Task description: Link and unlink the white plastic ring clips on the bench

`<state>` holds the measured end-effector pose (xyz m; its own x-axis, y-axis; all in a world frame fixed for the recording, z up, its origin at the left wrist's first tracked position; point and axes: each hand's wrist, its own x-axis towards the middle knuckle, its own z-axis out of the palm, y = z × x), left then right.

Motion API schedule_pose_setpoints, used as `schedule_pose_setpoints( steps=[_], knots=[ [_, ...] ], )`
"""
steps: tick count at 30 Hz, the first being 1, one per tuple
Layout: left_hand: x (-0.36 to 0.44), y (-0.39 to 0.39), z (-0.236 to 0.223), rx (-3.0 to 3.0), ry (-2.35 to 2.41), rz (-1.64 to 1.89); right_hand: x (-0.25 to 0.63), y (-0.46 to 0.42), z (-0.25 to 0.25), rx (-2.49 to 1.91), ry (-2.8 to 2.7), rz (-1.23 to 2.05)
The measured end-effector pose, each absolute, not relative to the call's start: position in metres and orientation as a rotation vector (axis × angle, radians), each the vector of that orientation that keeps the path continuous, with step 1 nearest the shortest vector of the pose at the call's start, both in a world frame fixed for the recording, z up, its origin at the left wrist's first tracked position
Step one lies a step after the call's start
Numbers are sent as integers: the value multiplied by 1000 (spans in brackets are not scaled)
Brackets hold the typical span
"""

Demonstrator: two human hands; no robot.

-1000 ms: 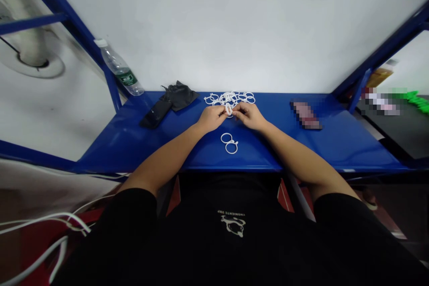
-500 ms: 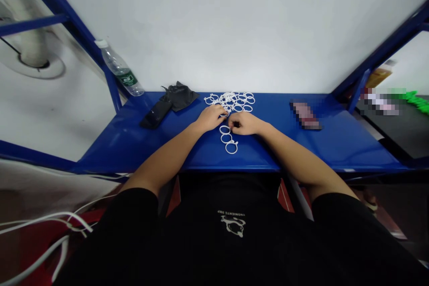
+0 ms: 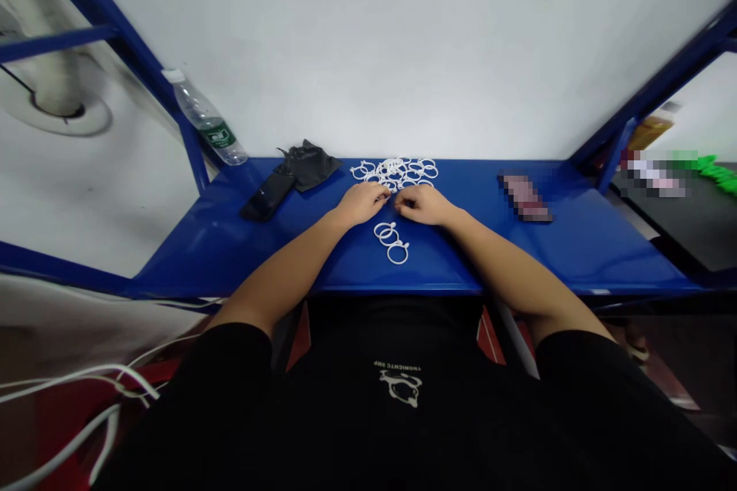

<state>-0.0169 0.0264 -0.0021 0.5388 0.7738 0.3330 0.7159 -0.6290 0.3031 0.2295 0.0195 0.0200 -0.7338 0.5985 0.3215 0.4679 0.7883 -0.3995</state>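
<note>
A heap of white curtain rings (image 3: 394,167), each with a small eyelet, lies at the back middle of the blue table (image 3: 443,261). My left hand (image 3: 364,202) is at the heap's front left edge, its fingers curled and its fingertips by the nearest rings. Facing it, my right hand (image 3: 424,205) is closed at the front right edge, a small gap between the two. Whatever the fingertips of either hand pinch is hidden or too small to see. Closer to me lie three separate curtain rings (image 3: 397,264), the upper two overlapping and the lowest one touching or nearly touching them.
A black phone (image 3: 268,196) and a dark pouch (image 3: 309,166) lie to the left. Behind them a clear bottle (image 3: 207,119) leans at the table's corner. On the right lies a blurred-out, phone-like object (image 3: 525,198). Blue frame posts (image 3: 193,146) and a white wall border the table.
The top one of the three front rings has shifted toward me and now overlaps the middle one. My right hand has moved slightly away from those rings, up to the heap.
</note>
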Motion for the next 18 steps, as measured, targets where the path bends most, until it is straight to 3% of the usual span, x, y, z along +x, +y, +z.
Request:
schedule_pose_setpoints(
  steps=[8,18],
  knots=[
    [-12,19,4,2565,1213,1047,232,24,16,-1164,-2245,311],
    [-8,12,2,2522,1044,1163,231,20,19,-929,-2157,338]
  ],
)
